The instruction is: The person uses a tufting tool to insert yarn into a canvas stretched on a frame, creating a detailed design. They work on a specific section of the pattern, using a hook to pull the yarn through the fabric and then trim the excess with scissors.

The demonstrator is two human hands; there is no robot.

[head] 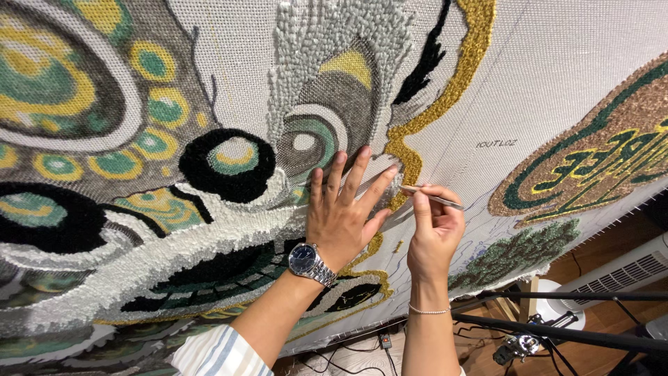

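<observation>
A large tufted rug cloth (557, 83) fills the view, with green, yellow, black and grey looped patterns on a white backing. My left hand (344, 209) lies flat on it with fingers spread, beside a gold yarn line (410, 163); a silver wristwatch (311, 263) is on that wrist. My right hand (435, 230) pinches a thin metal tool (435, 198), its tip touching the cloth next to my left fingertips. A thin bracelet (428, 311) circles the right wrist.
Black metal stand bars (557, 333) cross the lower right. A white radiator-like unit (626, 271) and a white round object (557, 306) stand on the wooden floor. Cables (362, 348) and a small clamp (518, 346) lie below the cloth's lower edge.
</observation>
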